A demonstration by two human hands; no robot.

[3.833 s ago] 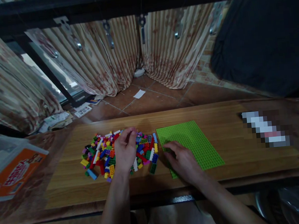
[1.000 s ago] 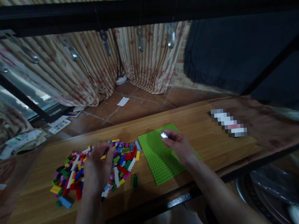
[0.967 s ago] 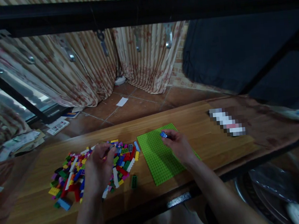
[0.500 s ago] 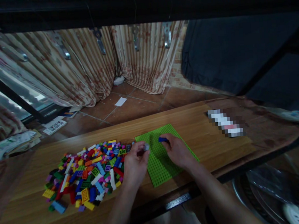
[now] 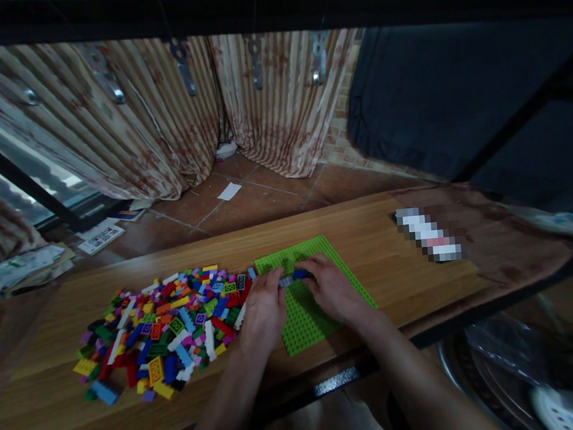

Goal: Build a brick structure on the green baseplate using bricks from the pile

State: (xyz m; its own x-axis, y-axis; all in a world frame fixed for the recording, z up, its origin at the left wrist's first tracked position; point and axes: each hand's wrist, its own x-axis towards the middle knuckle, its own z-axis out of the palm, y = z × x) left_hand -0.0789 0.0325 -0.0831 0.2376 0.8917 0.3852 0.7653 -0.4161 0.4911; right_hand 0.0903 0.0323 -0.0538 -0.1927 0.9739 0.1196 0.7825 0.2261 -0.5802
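Over the green baseplate (image 5: pixel 310 313) my two hands are close together. My left hand (image 5: pixel 267 304) pinches a small grey building brick (image 5: pixel 286 282), partly covered by the fingers. In my right hand (image 5: pixel 330 285) is a dark blue brick (image 5: pixel 301 274), gripped between thumb and fingers. The two bricks are nearly end to end; whether they touch I cannot tell. To the left of my left hand spreads a pile of loose, mixed-colour bricks (image 5: pixel 176 325), its right edge close to that hand.
The wooden table (image 5: pixel 368 234) carries everything. Toward its right end lies a pixelated, blurred object (image 5: pixel 429 234) beside a brown cloth (image 5: pixel 514 238). A dark metal bar (image 5: pixel 268 9) with hanging hooks crosses above. Papers (image 5: pixel 25 268) lie at the far left.
My hands have drawn closer together, bringing the grey brick and the blue brick near each other. The view has shifted slightly.
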